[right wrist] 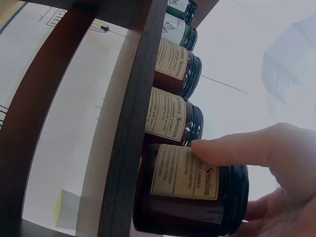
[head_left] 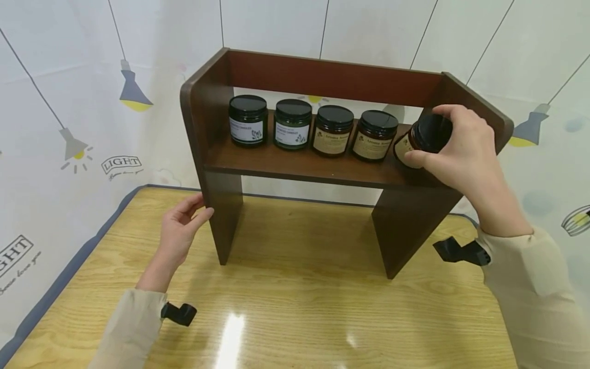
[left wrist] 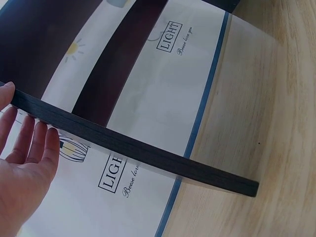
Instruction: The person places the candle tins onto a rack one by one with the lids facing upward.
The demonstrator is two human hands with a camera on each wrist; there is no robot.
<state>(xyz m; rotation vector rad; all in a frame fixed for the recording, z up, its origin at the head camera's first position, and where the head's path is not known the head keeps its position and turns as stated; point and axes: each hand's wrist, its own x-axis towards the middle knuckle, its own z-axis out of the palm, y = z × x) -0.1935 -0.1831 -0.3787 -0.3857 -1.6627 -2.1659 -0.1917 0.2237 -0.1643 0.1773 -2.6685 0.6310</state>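
Note:
At the right end of a dark brown wooden shelf (head_left: 295, 166), my right hand (head_left: 470, 148) grips an amber candle jar (right wrist: 187, 185) with a black lid and tan label. The jar leans a little, its base at the shelf board. To its left stand two more amber candle jars (head_left: 374, 136) (head_left: 333, 131) and two green candle jars (head_left: 292, 124) (head_left: 248, 121) with white labels, all upright in a row. My left hand (head_left: 182, 225) holds the front edge of the shelf's left side panel (left wrist: 133, 148) between thumb and fingers.
The shelf stands on a light wood-grain table (head_left: 299, 307). Behind it hangs a pale backdrop (head_left: 166, 118) with printed lamps and lettering. A dark blue strip (head_left: 92, 243) runs along the table's far and left edges. Black wrist mounts (head_left: 178, 313) sit on both sleeves.

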